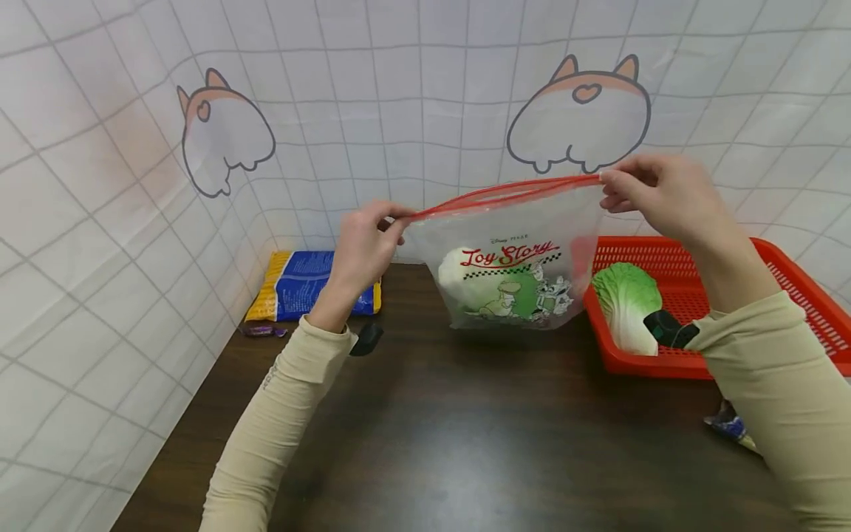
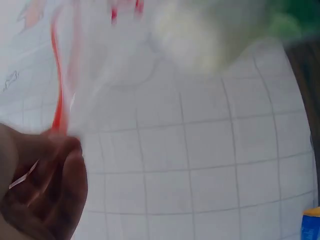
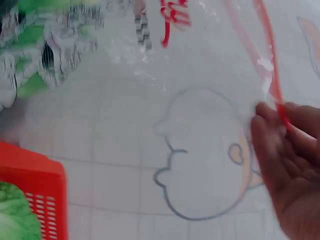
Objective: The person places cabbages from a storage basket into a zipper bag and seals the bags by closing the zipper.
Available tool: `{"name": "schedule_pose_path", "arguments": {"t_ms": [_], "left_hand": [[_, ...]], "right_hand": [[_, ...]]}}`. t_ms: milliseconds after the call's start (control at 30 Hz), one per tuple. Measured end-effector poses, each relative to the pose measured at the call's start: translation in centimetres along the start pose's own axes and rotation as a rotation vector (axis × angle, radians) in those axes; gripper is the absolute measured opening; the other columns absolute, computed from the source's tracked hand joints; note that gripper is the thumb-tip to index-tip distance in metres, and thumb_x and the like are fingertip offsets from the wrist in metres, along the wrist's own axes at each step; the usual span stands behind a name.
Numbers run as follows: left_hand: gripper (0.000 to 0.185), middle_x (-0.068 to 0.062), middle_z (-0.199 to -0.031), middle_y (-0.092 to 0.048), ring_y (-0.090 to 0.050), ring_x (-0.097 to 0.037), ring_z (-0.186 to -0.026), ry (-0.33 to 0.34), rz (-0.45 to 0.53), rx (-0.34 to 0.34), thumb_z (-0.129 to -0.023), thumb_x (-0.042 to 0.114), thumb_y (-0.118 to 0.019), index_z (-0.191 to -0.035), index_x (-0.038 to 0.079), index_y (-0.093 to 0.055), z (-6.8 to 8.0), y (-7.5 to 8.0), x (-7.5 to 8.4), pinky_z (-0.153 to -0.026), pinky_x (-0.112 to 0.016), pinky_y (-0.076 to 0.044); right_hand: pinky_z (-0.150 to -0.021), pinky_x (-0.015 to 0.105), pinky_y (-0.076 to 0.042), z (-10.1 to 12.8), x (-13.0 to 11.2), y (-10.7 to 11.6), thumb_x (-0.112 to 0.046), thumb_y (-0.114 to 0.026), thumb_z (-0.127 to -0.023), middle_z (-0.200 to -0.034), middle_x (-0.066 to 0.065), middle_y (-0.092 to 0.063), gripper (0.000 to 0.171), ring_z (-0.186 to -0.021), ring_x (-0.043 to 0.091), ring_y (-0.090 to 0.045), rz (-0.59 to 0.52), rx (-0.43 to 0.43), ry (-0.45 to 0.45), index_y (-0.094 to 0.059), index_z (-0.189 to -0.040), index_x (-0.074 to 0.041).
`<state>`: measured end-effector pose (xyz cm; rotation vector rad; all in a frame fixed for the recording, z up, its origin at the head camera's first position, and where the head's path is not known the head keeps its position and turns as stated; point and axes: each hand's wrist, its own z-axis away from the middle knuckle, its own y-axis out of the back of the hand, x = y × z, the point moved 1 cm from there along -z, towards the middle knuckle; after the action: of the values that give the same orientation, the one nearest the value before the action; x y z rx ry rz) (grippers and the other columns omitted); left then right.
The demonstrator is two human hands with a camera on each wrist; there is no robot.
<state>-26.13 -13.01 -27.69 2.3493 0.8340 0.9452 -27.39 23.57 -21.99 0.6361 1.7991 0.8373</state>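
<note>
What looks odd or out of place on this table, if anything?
Nothing is spilled or damaged. The left hand and right hand pinch the zip bag by its red seal, a cabbage inside. One small oddity: a purple wrapper lies loose by the blue packet.

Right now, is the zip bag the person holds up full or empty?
Partly filled: the zip bag, pinched at its red strip by left hand and right hand, shows a cabbage inside.
</note>
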Motion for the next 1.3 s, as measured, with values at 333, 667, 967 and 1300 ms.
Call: {"name": "schedule_pose_path", "arguments": {"t_ms": [333,667,967,1300], "left_hand": [[0.013,-0.01,-0.093,-0.071,-0.063,-0.021,-0.076,-0.067,-0.015,0.086,-0.092,0.005,-0.066,-0.101,0.003,-0.076,0.2,-0.9,-0.2,-0.067,-0.034,-0.05],[0.033,-0.001,-0.121,-0.065,-0.062,-0.014,-0.102,-0.032,0.28,-0.463,-0.102,0.027,-0.053,-0.133,0.017,-0.058,0.8,-0.6,-0.7,-0.08,-0.034,-0.052],[0.03,0.002,-0.13,-0.059,-0.054,-0.01,-0.117,-0.398,0.343,-0.608,-0.102,0.016,-0.05,-0.128,0.013,-0.065,0.0,-1.2,1.3,-0.092,-0.032,-0.046],[0.032,0.004,-0.12,-0.065,-0.061,-0.004,-0.09,-0.325,0.282,-0.579,-0.1,0.017,-0.055,-0.131,0.015,-0.062,0.3,-3.5,3.2,-0.077,-0.024,-0.051]], "right_hand": [[-0.071,0.006,-0.044,-0.1,0.2,0.5,-0.036,-0.058,-0.098,-0.094,0.015,-0.073,0.04,-0.075,0.005,-0.069,-0.014,-0.015,0.047,-0.067,-0.116,-0.002],[-0.077,0.008,-0.046,0.2,0.6,-1.0,-0.029,-0.062,-0.097,-0.09,0.002,-0.073,0.031,-0.078,0.01,-0.071,-0.175,0.037,0.121,-0.065,-0.112,-0.002],[-0.075,0.01,-0.048,0.6,-0.3,-1.8,-0.026,-0.063,-0.096,-0.088,0.005,-0.073,0.028,-0.075,0.006,-0.07,-0.193,0.05,0.156,-0.067,-0.111,-0.002],[-0.074,0.009,-0.048,1.2,-1.1,-2.6,-0.02,-0.063,-0.096,-0.094,0.015,-0.071,0.024,-0.076,0.002,-0.068,-0.189,0.082,0.187,-0.066,-0.113,-0.002]]}}
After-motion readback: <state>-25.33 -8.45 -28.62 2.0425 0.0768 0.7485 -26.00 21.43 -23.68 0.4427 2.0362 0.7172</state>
